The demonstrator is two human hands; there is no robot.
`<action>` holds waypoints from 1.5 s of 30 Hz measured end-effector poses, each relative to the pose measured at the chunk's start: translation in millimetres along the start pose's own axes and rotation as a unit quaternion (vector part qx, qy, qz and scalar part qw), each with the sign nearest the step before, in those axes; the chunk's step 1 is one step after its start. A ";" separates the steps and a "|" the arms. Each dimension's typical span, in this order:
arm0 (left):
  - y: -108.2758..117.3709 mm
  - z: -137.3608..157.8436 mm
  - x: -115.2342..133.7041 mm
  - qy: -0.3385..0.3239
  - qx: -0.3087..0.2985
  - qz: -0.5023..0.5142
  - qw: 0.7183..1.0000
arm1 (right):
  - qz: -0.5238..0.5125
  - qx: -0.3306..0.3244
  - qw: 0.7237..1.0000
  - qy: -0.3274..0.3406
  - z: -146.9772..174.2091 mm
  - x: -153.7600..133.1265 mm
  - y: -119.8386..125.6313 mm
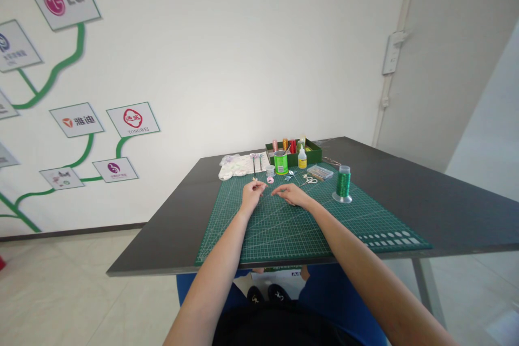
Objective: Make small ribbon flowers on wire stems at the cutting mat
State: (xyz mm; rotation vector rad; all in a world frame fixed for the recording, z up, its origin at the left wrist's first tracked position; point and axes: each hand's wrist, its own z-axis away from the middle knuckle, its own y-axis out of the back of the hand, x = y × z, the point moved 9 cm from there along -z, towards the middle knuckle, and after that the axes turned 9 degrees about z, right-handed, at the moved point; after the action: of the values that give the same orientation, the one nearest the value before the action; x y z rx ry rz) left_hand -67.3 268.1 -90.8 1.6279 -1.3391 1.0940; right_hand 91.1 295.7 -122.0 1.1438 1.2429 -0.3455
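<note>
Over the green cutting mat (263, 243), my left hand (252, 194) is closed in a pinch. A tiny pale piece shows at its fingertips, too small to name. Close by on the right, my right hand (292, 194) has its fingers bent and drawn together, pointing at the left hand. What it holds, if anything, I cannot make out. Just beyond the hands lie a pink ring-shaped piece (270, 179) and a small clear tub (270, 170). White-handled scissors (311, 179) rest past my right hand, beside small blue-and-white pieces (289, 176).
A spool of green thread (343, 184) stands at the right. Farther back are a green can (280, 163), a yellow-labelled glue bottle (302, 158), a clear case (321, 172) and a green box (315, 154) of spools. White packets (235, 166) lie back left.
</note>
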 end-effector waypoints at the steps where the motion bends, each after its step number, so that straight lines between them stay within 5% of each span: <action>1: 2.0 -0.1 0.2 -0.001 0.010 -0.010 1.000 | -0.002 -0.007 1.000 0.003 0.1 -0.8 -1.7; 10: 7.2 1.3 4.0 -0.001 0.038 -0.037 0.999 | -0.073 -0.063 0.995 0.033 4.5 -11.7 -12.7; 23: 2.5 -3.5 25.0 -0.022 0.014 0.024 0.999 | -0.204 -0.058 0.971 0.112 17.9 -43.7 -6.4; 34: 1.5 9.6 68.7 -0.166 0.043 -0.118 0.978 | -0.187 -0.025 0.973 0.131 25.2 -56.0 2.0; 45: 2.0 -1.4 41.4 -0.051 0.028 -0.021 0.998 | -0.197 0.045 0.971 0.125 25.4 -56.1 19.8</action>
State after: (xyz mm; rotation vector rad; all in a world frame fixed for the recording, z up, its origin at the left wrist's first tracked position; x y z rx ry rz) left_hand -65.8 254.7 -51.6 1.7658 -1.3428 1.0434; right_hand 100.3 263.9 -66.5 1.0339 1.6986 -0.5720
